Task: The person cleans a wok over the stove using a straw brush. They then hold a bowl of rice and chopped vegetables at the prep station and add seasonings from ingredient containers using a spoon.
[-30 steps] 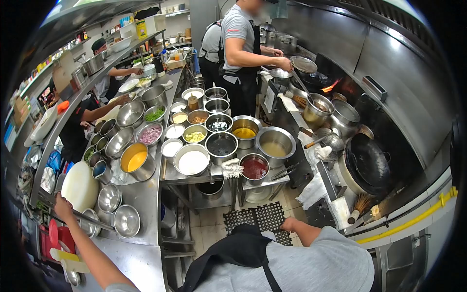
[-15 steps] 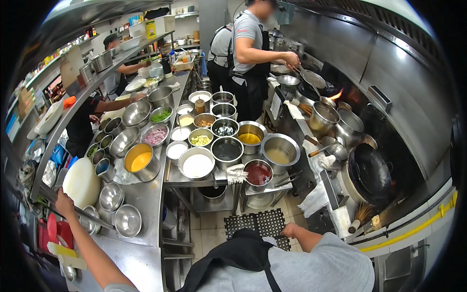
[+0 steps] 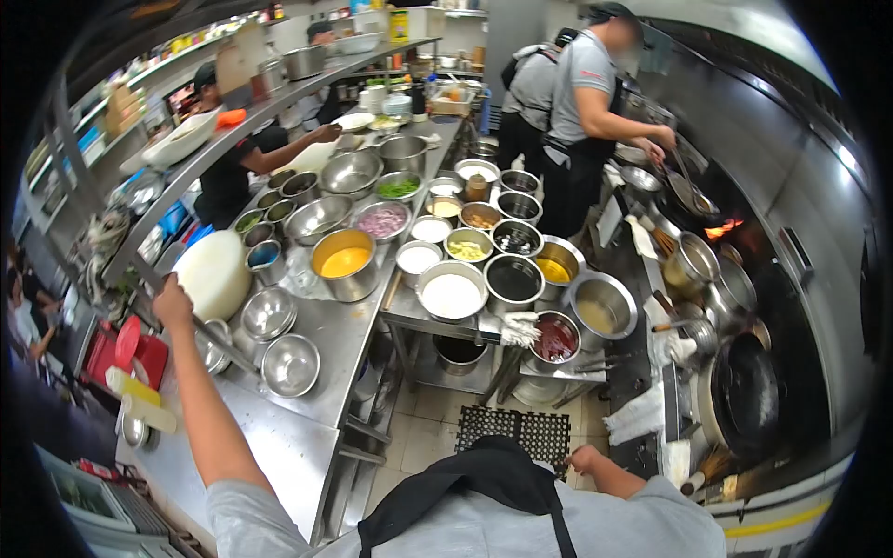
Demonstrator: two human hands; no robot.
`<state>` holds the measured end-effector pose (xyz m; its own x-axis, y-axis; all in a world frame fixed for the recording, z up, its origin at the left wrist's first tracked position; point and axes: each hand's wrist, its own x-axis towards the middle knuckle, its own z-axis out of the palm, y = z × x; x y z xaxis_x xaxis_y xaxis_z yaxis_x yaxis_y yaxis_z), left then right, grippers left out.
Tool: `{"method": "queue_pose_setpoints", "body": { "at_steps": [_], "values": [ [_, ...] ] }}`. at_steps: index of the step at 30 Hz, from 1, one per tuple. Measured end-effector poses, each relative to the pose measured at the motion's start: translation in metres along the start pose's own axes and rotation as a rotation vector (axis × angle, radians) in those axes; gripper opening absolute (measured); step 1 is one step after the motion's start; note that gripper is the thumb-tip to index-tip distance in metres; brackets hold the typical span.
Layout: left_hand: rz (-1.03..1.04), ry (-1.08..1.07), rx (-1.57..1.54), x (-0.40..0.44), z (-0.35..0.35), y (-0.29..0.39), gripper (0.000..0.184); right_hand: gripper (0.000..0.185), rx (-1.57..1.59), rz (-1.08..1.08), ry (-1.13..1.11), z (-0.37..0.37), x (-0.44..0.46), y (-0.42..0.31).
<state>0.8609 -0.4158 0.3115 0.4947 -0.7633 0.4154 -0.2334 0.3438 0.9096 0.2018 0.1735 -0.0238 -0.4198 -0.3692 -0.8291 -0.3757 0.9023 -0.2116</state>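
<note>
My left hand (image 3: 173, 305) is wrapped round the metal rail (image 3: 219, 342) of the shelf frame, beside a large pale round block (image 3: 212, 276). Two steel bowls (image 3: 290, 365) lie just right of the rail, and squeeze bottles (image 3: 139, 400) are below. My right hand (image 3: 584, 459) hangs low above the floor by the black perforated mat (image 3: 513, 433), its fingers curled; what it holds, if anything, is too small to name. Ahead stands a table of steel pots, among them a white one (image 3: 452, 291) and a dark red sauce (image 3: 555, 340).
A co-worker (image 3: 586, 112) in a black apron works a pan over a flame at the right, another behind. More people stand beyond the left counter (image 3: 326, 335). A black wok (image 3: 744, 395) rests on the stove. An orange pot (image 3: 344, 265) sits on the counter.
The view has swung left, so things appear farther right. The co-worker at the stove has moved the ladle and strainer over the pan. My left hand stays on the rail.
</note>
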Motion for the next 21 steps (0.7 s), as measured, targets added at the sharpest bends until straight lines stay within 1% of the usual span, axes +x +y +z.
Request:
{"method": "queue_pose_setpoints", "body": {
  "at_steps": [1,3,4,6,8,10,11,13,14,15,16,17,18,19,20,21],
  "values": [
    [-0.062,0.015,-0.102,-0.010,0.005,0.010,0.021,0.046,-0.021,-0.011,0.000,0.005,0.009,0.004],
    [-0.064,0.031,-0.109,-0.021,0.008,0.025,0.021,0.046,-0.080,-0.075,-0.026,0.015,0.033,0.027],
    [-0.062,0.030,-0.118,-0.023,0.009,0.029,0.021,0.045,0.051,0.097,0.028,0.012,0.011,0.008],
    [-0.078,0.020,-0.142,-0.023,0.008,0.029,0.022,0.045,-0.007,0.093,0.013,0.001,-0.018,-0.011],
    [-0.092,0.008,-0.161,-0.022,0.007,0.029,0.023,0.045,-0.063,0.089,-0.008,-0.003,-0.021,-0.017],
    [-0.103,-0.006,-0.201,-0.023,0.007,0.029,0.025,0.035,-0.149,0.035,0.019,-0.007,-0.015,-0.015],
    [-0.104,-0.016,-0.203,-0.015,0.005,0.016,0.025,0.035,-0.141,0.041,0.019,-0.009,-0.010,-0.014],
    [-0.124,0.008,-0.101,0.014,-0.002,-0.020,0.014,0.035,-0.455,-0.231,-0.043,-0.009,0.011,-0.002],
    [0.321,0.066,0.427,0.037,-0.013,-0.049,0.012,0.037,-0.542,-0.323,-0.012,-0.002,0.034,0.004],
    [0.789,0.130,0.932,0.054,-0.020,-0.076,0.020,0.039,-0.624,-0.429,-0.006,0.003,0.039,0.013],
    [0.585,0.068,0.771,0.056,-0.017,-0.083,0.027,0.041,-0.707,-0.536,0.010,0.007,0.045,0.022],
    [0.380,0.005,0.619,0.057,-0.017,-0.080,0.036,0.043,-0.792,-0.667,0.000,0.004,0.045,0.015],
    [0.332,-0.047,0.524,0.049,-0.015,-0.069,0.027,0.043,-0.766,-0.647,0.010,0.001,0.031,0.002],
    [0.283,-0.092,0.437,0.039,-0.013,-0.055,0.020,0.042,-0.513,-0.383,-0.003,-0.002,0.007,-0.016],
    [0.292,-0.106,0.428,0.031,-0.008,-0.040,0.020,0.041,-0.263,-0.128,-0.020,-0.002,-0.006,-0.025],
    [0.060,-0.085,0.107,0.022,-0.006,-0.024,0.014,0.041,-0.251,-0.126,-0.019,0.001,-0.006,-0.024]
  ]
}}
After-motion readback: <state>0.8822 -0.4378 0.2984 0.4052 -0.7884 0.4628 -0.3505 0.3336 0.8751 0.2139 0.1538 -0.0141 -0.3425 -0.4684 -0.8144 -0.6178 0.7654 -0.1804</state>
